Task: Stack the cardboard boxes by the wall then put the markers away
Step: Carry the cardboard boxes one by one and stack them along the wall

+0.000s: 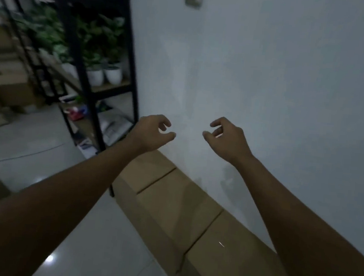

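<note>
Cardboard boxes (177, 202) sat in a row on the pale tiled floor (30, 152), pushed up against the white wall (270, 90), their top flaps closed. Both arms reached out above them. The left hand (152, 132) and the right hand (225, 138) hung in the air in front of the wall, fingers loosely curled and holding nothing. A black metal shelving unit (88, 88) stood to the left, carrying potted plants (103, 63) in white pots.
</note>
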